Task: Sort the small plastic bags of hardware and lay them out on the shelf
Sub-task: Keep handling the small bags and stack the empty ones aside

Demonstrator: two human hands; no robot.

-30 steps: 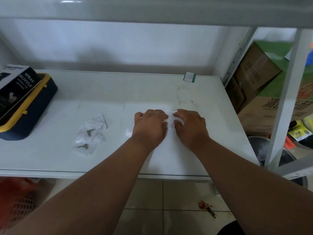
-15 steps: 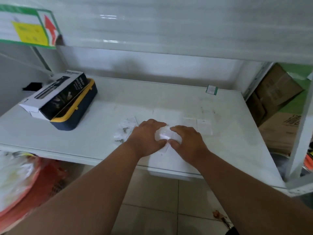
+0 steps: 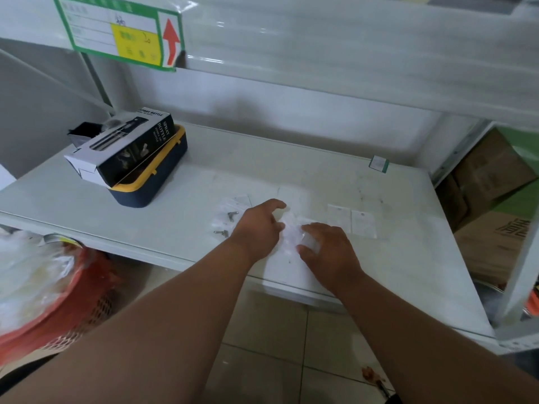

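A small heap of clear plastic bags (image 3: 291, 231) lies on the white shelf (image 3: 145, 217) between my two hands. My left hand (image 3: 256, 228) grips the heap's left side, fingers curled into the plastic. My right hand (image 3: 326, 246) pinches the bags from the right, its fingertips buried in them. Two flat bags (image 3: 351, 220) lie side by side just right of my hands. Left of my left hand sit bags with metal screws (image 3: 229, 221) inside, partly hidden by that hand.
A dark blue and yellow case (image 3: 154, 176) with a black spray bottle box (image 3: 125, 147) on top stands at the shelf's left. A green label (image 3: 378, 164) sits at the back right. Cardboard boxes (image 3: 495, 199) stand right, a red basket (image 3: 58, 301) lower left.
The view has swung left and back, so the case and an upper shelf label came into sight. Both hands drew closer to the shelf's front and gathered the bags; two flat bags now show at right.
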